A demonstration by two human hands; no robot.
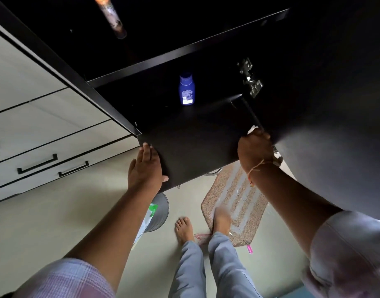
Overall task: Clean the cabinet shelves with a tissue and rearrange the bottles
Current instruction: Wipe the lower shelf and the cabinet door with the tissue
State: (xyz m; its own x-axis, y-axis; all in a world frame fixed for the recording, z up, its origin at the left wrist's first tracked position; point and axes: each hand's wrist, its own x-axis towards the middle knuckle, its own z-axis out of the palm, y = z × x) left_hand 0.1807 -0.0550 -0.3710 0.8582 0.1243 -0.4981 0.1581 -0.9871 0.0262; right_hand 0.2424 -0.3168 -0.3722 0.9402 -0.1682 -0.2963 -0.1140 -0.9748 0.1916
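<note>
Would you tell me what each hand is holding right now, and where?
The right hand is closed on a white tissue at the shelf's right edge. The left hand holds nothing; it lies flat against the shelf front.

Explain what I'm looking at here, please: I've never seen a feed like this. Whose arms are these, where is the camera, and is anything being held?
There is no machine: a person wears one wide-angle camera on the head, looking down past their arms to their bare feet on the floor. In front is a dark open cabinet. A blue bottle stands alone on the lower shelf; another bottle shows higher up, blurred. The left hand rests flat on that shelf's front corner and holds nothing. The right hand is closed on a white tissue at the shelf's right edge, near the door hinge.
</note>
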